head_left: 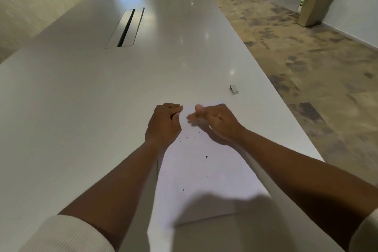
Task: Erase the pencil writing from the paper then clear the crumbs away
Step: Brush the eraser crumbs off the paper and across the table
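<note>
A white sheet of paper [204, 174] lies on the white table [102, 98] in front of me, with several small dark eraser crumbs [206, 156] scattered over it. My left hand [163, 124] sits at the paper's top left corner, its fingers curled and pinching the edge there. My right hand [216, 119] is over the top of the sheet, blurred, with its fingers stretched out to the left just above the paper. A small grey eraser [234, 89] lies on the table beyond the paper's top right corner, apart from both hands.
The table's right edge [286, 112] runs close beside the paper, with patterned floor beyond it. A long cable slot [125, 27] is set into the table's middle further away. A potted plant [316, 4] stands on the floor at far right.
</note>
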Demonstrator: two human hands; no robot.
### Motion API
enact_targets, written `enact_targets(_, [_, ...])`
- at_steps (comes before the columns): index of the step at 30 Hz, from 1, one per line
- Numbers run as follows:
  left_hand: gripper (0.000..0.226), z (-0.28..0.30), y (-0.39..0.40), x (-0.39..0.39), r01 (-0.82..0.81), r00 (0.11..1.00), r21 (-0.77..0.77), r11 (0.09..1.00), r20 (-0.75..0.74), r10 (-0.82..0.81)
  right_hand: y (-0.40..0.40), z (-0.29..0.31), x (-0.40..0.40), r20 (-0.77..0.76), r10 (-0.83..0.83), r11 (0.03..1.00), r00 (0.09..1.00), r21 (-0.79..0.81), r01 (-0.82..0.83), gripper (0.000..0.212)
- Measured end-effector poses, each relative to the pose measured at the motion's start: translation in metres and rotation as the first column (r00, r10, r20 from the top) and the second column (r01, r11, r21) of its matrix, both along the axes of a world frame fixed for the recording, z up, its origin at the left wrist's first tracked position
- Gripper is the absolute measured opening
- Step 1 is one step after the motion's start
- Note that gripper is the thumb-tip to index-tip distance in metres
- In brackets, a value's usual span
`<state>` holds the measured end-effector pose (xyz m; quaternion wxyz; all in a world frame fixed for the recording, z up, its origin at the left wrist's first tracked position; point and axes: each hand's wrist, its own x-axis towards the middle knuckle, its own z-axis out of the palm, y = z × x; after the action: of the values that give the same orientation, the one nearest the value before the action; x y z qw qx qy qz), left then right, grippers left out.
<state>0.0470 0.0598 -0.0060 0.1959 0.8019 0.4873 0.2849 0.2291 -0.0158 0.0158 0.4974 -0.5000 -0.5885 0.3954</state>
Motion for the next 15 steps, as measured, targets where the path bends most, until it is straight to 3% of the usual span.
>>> enact_targets(3, [0.036, 0.000, 0.000, 0.000, 0.001, 1.000, 0.007, 1.000, -0.017, 0.000, 0.004, 0.004, 0.005, 0.250, -0.135, 0.990, 0.959, 0.077, 0.119, 0.049])
enact_targets(5, [0.035, 0.000, 0.000, 0.000, 0.005, 1.000, 0.008, 1.000, -0.026, -0.005, 0.004, 0.001, 0.009, 0.555, -0.027, 0.999, 0.832, -0.013, 0.041, 0.048])
enact_targets(6, [0.035, 0.000, 0.001, 0.000, 0.006, 1.000, 0.007, 1.000, -0.028, -0.006, 0.004, 0.000, 0.009, 0.615, 0.045, 0.997, 0.788, -0.077, 0.003, 0.048])
enact_targets(7, [0.035, -0.001, 0.001, 0.000, 0.005, 1.000, 0.004, 1.000, -0.025, -0.005, 0.003, 0.000, 0.008, 0.580, 0.108, 0.990, 0.807, -0.139, -0.032, 0.046])
enact_targets(9, [0.035, -0.001, 0.001, 0.000, -0.003, 1.000, 0.000, 1.000, -0.022, 0.003, 0.000, 0.006, 0.001, 0.148, 0.134, 0.962, 0.980, -0.258, -0.092, 0.048])
enact_targets(10, [0.035, -0.001, 0.001, 0.000, -0.008, 1.000, 0.001, 1.000, -0.024, 0.008, 0.001, 0.009, -0.002, -0.047, 0.100, 0.954, 0.994, -0.280, -0.109, 0.054])
enact_targets(12, [0.036, -0.001, 0.001, 0.000, -0.010, 1.000, -0.002, 1.000, -0.017, 0.010, 0.003, 0.020, -0.004, -0.162, 0.019, 0.962, 0.987, -0.265, -0.062, 0.068])
enact_targets(15, [0.036, 0.001, 0.000, 0.000, -0.003, 1.000, -0.015, 1.000, -0.001, 0.003, 0.009, 0.022, -0.004, -0.150, -0.166, 0.974, 0.975, -0.182, 0.138, 0.067])
